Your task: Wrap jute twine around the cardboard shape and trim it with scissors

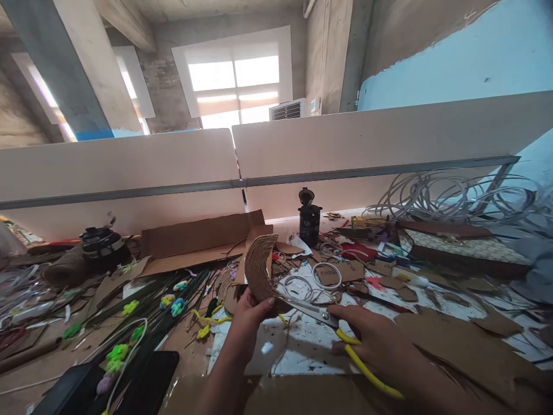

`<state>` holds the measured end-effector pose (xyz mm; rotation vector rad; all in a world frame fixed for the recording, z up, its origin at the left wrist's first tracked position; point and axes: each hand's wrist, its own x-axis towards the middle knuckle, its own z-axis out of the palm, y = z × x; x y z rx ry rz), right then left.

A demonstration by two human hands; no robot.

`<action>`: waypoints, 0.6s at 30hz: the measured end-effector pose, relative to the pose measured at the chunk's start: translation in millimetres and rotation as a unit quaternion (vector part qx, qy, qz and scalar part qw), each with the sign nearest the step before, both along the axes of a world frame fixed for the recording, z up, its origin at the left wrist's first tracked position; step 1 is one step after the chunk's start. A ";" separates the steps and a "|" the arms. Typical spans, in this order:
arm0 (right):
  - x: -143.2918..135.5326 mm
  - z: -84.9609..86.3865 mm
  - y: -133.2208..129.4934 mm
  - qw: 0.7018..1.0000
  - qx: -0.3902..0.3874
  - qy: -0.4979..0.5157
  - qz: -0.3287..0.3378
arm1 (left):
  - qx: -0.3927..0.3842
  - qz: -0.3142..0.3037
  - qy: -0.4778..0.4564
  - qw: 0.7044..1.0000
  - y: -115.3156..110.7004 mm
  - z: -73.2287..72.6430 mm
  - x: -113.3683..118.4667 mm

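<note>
My left hand (251, 316) grips the lower end of a curved, crescent-shaped piece of layered corrugated cardboard (258, 266), which stands up above the cluttered table. In my right hand (367, 331) is a pair of scissors (313, 312) with yellow handles, its blades pointing left to the cardboard's lower end near my left thumb. Whether the blades bite into the cardboard I cannot tell. Behind them lie a white ring (327, 265) and a flat cardboard piece with printed letters (352, 271).
A black bottle (310, 226) stands open behind the cardboard. An open cardboard box (194, 245) lies back left, beside crocheted flowers (177, 306) on dark stems. A patterned handbag (453, 245) and coiled white tubing (449, 196) are at right. Phone-like black object (149, 380) lies front left.
</note>
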<state>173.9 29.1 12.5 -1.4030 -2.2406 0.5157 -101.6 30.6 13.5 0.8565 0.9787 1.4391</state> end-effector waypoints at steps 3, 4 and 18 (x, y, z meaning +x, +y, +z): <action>-0.9 1.2 -0.4 1.000 -0.004 -0.010 -0.004 | -0.016 -0.013 0.004 1.000 -0.8 -0.1 -1.7; -1.3 1.6 -0.7 1.000 -0.002 -0.013 -0.005 | -0.025 -0.021 0.006 0.999 -1.1 -0.1 -2.6; -0.5 3.8 -2.4 1.000 0.001 -0.013 -0.003 | -0.045 -0.049 -0.014 0.998 -2.4 -4.9 -4.7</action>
